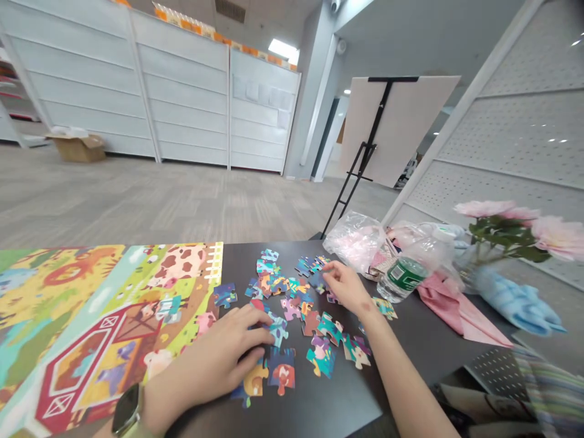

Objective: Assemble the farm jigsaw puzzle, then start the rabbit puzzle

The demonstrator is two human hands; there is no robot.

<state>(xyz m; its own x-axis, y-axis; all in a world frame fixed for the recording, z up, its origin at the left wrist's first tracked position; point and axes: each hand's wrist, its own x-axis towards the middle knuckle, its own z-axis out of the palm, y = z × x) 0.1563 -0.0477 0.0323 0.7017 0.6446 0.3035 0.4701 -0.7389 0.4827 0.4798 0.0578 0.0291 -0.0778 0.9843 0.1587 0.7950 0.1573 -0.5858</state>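
Observation:
Loose jigsaw puzzle pieces are scattered over a dark table (319, 389). My left hand (223, 353), with a watch (128, 409) on its wrist, rests palm down at the left of the pieces. Its fingers are loosely bent and apart, beside a light blue piece (278, 330). Below them lie a piece with a red figure (281, 370) and a yellow-orange piece (255, 382), partly covered by the hand. My right hand (345, 285) reaches to the far side of the pile, thumb and fingertips closed at the edge of a dark blue puzzle piece (317, 281).
An assembled farm puzzle (104, 328) covers the table's left. On the right are a clear plastic bag (356, 240), a green-labelled water bottle (401, 277), a pink cloth (449, 307) and pink flowers (497, 210) with a blue wrap. Beyond stand an easel (365, 158) and white shelving (182, 91).

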